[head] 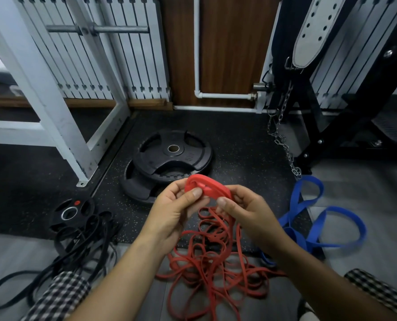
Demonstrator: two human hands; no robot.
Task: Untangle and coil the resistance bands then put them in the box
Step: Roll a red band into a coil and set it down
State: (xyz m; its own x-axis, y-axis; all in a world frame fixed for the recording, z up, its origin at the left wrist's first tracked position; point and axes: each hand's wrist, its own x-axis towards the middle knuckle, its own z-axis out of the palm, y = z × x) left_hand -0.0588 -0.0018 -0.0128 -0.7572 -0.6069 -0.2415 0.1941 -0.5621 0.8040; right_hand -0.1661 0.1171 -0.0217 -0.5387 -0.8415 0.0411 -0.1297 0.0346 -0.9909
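A small coil of red resistance band is held up between both hands in the middle of the view. My left hand pinches its left side with thumb on top. My right hand grips its right side. From the coil the red band hangs down into a loose tangled red pile on the floor below. A heap of black bands lies at the lower left. A wide blue band lies in loops on the right. No box is in view.
Two stacked black weight plates lie on the rubber mat beyond my hands, a smaller plate at the left. A white rack frame stands left; a black machine with a hanging chain stands right. My checked-trouser knees are at the bottom corners.
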